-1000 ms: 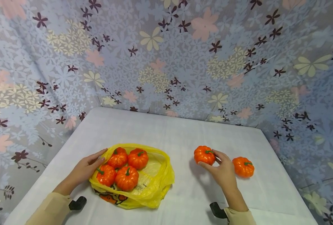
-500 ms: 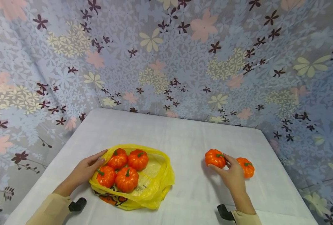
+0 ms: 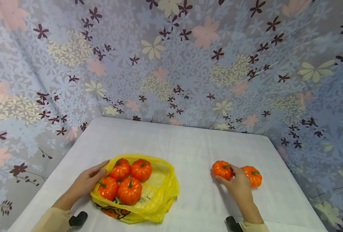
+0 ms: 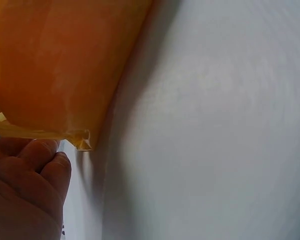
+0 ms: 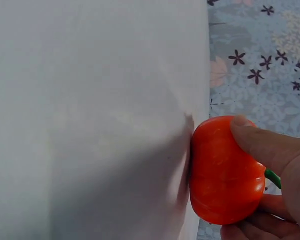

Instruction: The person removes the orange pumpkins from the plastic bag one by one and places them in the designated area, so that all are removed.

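Observation:
A yellow plastic bag [image 3: 162,206] stands wide-mouthed on the left, with several small orange pumpkins [image 3: 130,191] inside. My left hand [image 3: 83,185] rests along the bag's left side, its index finger and thumb nearly straight at the rim. In the left wrist view, the other fingers [image 4: 49,165] lie loosely bent beside the bag wall [image 4: 64,60]. On the right, my right hand [image 3: 241,187] grips another small orange pumpkin [image 3: 222,170] between thumb and fingers, its green stem toward the palm. The right wrist view shows this pumpkin [image 5: 225,175] close against the tabletop.
One more orange pumpkin [image 3: 254,177] sits just right of my right hand, partly hidden by it. A white cloth [image 3: 186,145] covers the table. Behind it hangs a flowered curtain [image 3: 171,64]. Black camera mounts [image 3: 78,219] sit at both wrists.
My right hand has moved right with its pumpkin, toward the other loose one, then nearly stopped. The left hand stays at the bag. The head view has tilted slightly up.

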Available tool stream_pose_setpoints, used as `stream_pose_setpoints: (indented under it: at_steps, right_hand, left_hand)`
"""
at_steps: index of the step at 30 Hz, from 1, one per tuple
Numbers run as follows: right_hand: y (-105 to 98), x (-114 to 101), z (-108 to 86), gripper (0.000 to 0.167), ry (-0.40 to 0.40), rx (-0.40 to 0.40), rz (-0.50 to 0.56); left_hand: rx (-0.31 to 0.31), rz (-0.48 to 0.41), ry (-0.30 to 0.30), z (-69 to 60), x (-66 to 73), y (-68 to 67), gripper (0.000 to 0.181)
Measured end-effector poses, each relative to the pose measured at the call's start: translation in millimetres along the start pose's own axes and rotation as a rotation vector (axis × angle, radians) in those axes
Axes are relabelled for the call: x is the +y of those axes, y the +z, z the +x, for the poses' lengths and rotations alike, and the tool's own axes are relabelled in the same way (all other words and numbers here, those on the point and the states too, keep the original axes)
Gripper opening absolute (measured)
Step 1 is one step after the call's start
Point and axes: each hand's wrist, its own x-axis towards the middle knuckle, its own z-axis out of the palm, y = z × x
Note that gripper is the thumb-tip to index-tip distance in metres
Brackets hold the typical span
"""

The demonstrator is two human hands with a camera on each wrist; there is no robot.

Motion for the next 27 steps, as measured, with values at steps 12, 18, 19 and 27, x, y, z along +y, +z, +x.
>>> stream_pose_setpoints:
  at_steps: [12,18,19,27]
  right_hand:
    - [7.4,1.4,-1.1,0.080,0.017,0.013,-0.013]
    - [7.1,2.4,-0.7,0.088,0.029,0.026,-0.008]
    - [7.3,2.7,-0.3,0.088,0.033,0.027,-0.004]
    - [8.8,2.2,-0.6,0.089,0.041,0.034,-0.020]
  left_hand:
    - [0.008,0.007,0.009,1.5,-3.6,1.1,0.064]
    - [-0.004,0.018,-0.009,0.1,-1.6,2.1,0.064]
    - [-0.003,0.020,-0.011,-0.2,-1.1,2.1,0.064]
    - [0.003,0.020,0.005,-0.1,-0.7,2.0,0.063]
